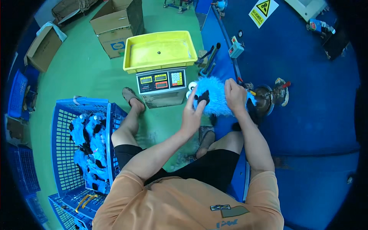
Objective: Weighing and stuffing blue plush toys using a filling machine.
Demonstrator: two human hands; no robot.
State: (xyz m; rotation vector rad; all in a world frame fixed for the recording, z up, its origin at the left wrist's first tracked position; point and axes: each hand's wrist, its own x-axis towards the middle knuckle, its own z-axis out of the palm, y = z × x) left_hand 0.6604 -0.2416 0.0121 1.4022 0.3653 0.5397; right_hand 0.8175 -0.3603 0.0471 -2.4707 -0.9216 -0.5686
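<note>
Plush [216,94] is mid-air nr the near-R corner of the tray [172,55], L hand [190,115] gripping its face side, R hand [235,97] fisted on the other end, & prob light, squishy, slippery-furred, so best held round body, not eyes [193,86].

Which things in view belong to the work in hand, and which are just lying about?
In hand, judging by position:
- blue plush toy, between left hand and right hand
- metal fitting beside it
- similar toys in the blue basket

Seemingly lying about:
- open cardboard box
- scale with yellow tray, untouched
</note>
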